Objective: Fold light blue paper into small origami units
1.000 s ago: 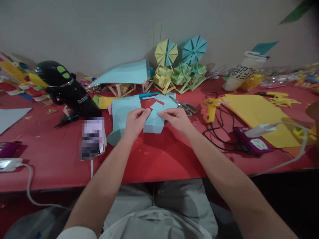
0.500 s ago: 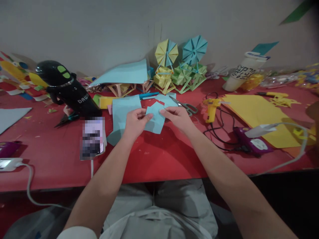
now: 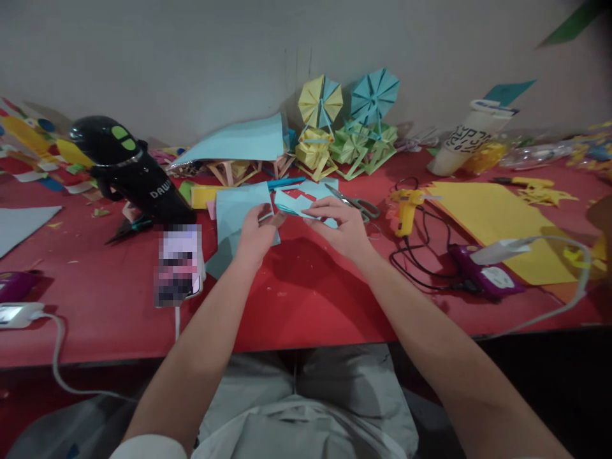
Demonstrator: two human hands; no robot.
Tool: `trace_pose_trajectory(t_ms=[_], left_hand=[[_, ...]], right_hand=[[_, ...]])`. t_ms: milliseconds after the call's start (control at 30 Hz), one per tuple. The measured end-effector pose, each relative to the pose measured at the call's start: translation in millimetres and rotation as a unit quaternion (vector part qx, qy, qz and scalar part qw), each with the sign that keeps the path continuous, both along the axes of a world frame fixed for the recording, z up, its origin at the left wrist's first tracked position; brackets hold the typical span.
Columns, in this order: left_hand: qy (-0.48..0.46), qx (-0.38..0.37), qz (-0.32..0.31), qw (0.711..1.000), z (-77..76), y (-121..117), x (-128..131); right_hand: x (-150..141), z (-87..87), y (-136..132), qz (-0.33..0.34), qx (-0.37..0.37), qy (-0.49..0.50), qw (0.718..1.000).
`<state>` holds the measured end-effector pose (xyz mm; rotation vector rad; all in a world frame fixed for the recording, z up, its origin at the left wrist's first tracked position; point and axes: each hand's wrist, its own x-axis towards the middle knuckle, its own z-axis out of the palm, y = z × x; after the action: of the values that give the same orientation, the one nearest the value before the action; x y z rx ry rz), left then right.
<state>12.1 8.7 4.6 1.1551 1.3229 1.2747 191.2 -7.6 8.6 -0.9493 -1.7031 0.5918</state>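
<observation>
Both hands work one small blue paper piece (image 3: 299,203) just above the red bench (image 3: 296,293), a little in front of the scissors (image 3: 356,205). The right hand (image 3: 342,226) has its fingers closed on the piece's near edge. The left hand (image 3: 255,233) is half open, with its fingertips at the piece's left corner; whether it grips, I cannot tell. The paper looks light, thin and floppy, and would probably crease easily, so it seems best pinched at opposite edges. Left of the scissors lies one larger blue sheet (image 3: 239,207). Right of them sits one yellow glue gun (image 3: 406,207). Behind them stand two paper pinwheels (image 3: 320,102).
</observation>
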Motion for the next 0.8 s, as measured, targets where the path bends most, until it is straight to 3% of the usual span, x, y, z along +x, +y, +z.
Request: trace_pose_trajectory(t_ms=[133, 200, 433, 533, 633, 733, 800], left_hand=[[-0.146, -0.072, -0.088, 0.983, 6.9, -3, 1], [-0.175, -0.082, -0.107, 0.975, 9.9, -5, 1], [-0.033, -0.035, -0.078, 0.996, 2.4, -6, 1], [0.015, -0.027, -0.092, 0.995, -0.3, -7, 1], [0.049, -0.022, -0.156, 0.986, 0.0, -9, 1], [0.064, 0.003, -0.193, 0.979, -0.8, -9, 0], [0.076, 0.03, -0.18, 0.98, -2.0, -8, 0]], right_hand=[[2, -7.8, 5, -0.01, 0.055, -0.07, 0.996], [3, -11.2, 7, -0.013, 0.068, -0.106, 0.992], [2, -8.8, 3, 0.06, 0.088, -0.168, 0.98], [3, -10.5, 7, -0.002, 0.084, -0.148, 0.985], [7, -15.7, 13, -0.082, 0.065, -0.122, 0.987], [10, -20.1, 16, -0.077, 0.021, -0.085, 0.993], [10, -21.3, 16, -0.068, -0.001, -0.063, 0.996]])
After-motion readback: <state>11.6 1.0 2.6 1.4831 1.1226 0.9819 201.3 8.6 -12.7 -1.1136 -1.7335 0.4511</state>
